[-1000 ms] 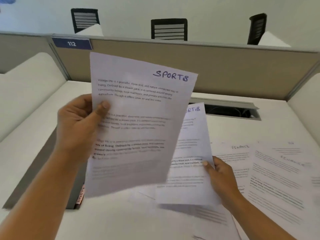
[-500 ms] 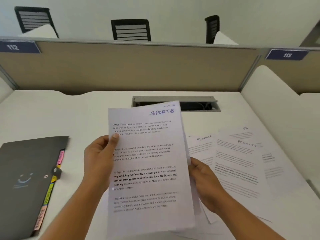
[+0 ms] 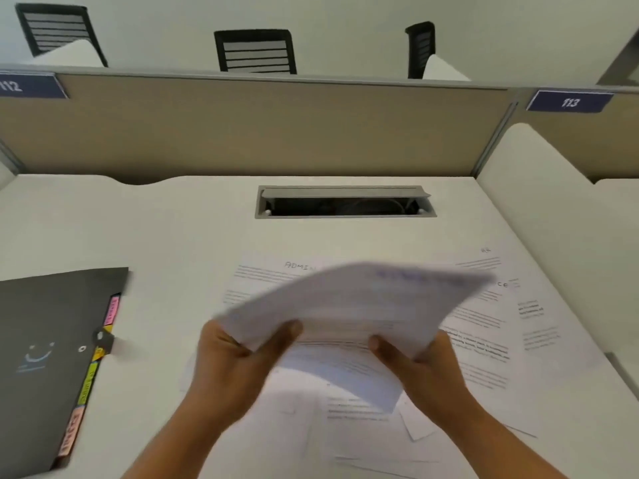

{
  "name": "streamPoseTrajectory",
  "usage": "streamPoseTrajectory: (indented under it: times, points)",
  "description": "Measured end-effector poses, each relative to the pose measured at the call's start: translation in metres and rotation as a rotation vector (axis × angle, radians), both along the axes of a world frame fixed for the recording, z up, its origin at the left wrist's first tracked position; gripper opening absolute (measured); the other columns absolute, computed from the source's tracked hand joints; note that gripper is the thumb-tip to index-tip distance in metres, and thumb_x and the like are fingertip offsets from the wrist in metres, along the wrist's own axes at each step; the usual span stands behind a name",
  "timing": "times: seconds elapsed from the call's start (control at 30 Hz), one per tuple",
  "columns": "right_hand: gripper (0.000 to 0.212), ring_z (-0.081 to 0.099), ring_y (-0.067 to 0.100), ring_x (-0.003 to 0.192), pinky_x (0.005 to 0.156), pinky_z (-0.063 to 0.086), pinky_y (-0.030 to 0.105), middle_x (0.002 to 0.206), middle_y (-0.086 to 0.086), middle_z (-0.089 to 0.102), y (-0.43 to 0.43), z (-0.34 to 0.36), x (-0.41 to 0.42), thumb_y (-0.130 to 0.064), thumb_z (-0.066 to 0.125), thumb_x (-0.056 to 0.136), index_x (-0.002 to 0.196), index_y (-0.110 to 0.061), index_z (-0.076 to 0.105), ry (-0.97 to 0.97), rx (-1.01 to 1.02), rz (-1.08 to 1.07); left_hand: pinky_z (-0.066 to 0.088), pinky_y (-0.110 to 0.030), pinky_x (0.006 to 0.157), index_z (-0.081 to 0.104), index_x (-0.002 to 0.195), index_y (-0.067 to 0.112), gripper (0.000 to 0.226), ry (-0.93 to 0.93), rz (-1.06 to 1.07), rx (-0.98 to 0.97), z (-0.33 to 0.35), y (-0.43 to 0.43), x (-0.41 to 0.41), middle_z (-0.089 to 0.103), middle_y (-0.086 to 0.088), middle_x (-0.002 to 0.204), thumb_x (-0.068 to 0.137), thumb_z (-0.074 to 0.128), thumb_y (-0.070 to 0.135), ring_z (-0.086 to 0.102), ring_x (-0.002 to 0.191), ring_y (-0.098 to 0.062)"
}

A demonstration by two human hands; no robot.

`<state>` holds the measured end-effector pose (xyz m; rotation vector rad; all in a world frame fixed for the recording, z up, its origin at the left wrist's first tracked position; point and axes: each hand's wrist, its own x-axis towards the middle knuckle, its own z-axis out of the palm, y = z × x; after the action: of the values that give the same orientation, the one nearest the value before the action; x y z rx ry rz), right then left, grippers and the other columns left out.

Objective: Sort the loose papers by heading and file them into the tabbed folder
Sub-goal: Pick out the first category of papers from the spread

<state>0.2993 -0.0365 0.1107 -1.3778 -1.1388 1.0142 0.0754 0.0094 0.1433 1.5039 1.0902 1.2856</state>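
A small stack of sheets is held low over the worktop, pinched at its near edge by both hands: left hand at the near-left corner, right hand at the near-right. Each grip is clenched on the stack, thumbs on top. The stack is motion-blurred; its blue heading cannot be read. Its long axis runs away from the body, angled up and to the right.

The tabbed folder lies flat and closed, well apart to the left, coloured tabs facing right toward the hands. The left hand is nearer to it. The coming move is judged to be a leftward carry, with the folder still to be opened.

Loose papers are spread under and right of the hands, one headed ADMIN. Bare worktop is seen between hands and folder. A cable slot sits behind, then a tan partition and chairs.
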Motion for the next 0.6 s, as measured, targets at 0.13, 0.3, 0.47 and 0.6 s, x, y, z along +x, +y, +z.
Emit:
streamPoseTrajectory:
  times: [0.13, 0.3, 0.47, 0.6]
  points:
    - [0.05, 0.067, -0.003, 0.088, 0.068, 0.052, 0.011, 0.091, -0.025, 0.072, -0.009, 0.0, -0.002, -0.008, 0.072, 0.081, 0.091, -0.057, 0.069, -0.157, 0.077, 0.042, 0.046, -0.004, 0.072, 0.068, 0.088, 0.06, 0.046, 0.14, -0.074, 0.062, -0.015, -0.015, 0.003, 0.07, 0.032, 0.087, 0.075, 0.081, 0.017, 0.067, 0.085, 0.008]
    - [0.062, 0.066, -0.003, 0.094, 0.069, 0.055, 0.013, 0.097, -0.028, 0.07, -0.004, -0.017, -0.008, -0.008, 0.071, 0.082, 0.094, -0.068, 0.062, -0.167, 0.014, 0.091, 0.057, -0.024, 0.075, 0.07, 0.089, 0.058, 0.041, 0.016, -0.043, -0.127, -0.032, -0.011, -0.001, 0.074, 0.02, 0.092, 0.078, 0.071, 0.019, 0.07, 0.089, -0.004]
    - [0.026, 0.069, 0.003, 0.083, 0.065, 0.058, 0.029, 0.091, -0.018, 0.074, 0.001, -0.031, -0.011, -0.021, 0.074, 0.079, 0.086, -0.046, 0.073, -0.235, -0.039, 0.098, 0.055, -0.02, 0.076, 0.065, 0.099, 0.06, 0.05, 0.144, -0.108, -0.147, -0.049, -0.008, -0.012, 0.071, 0.023, 0.098, 0.08, 0.077, 0.016, 0.067, 0.094, -0.002]
    - [0.025, 0.066, -0.005, 0.086, 0.072, 0.054, 0.017, 0.091, -0.028, 0.071, 0.004, -0.044, -0.015, -0.018, 0.075, 0.084, 0.085, -0.042, 0.069, -0.315, -0.074, 0.099, 0.056, -0.026, 0.073, 0.066, 0.099, 0.036, 0.021, 0.235, -0.059, -0.13, -0.07, -0.007, -0.019, 0.07, 0.022, 0.086, 0.087, 0.071, 0.019, 0.066, 0.08, -0.002]
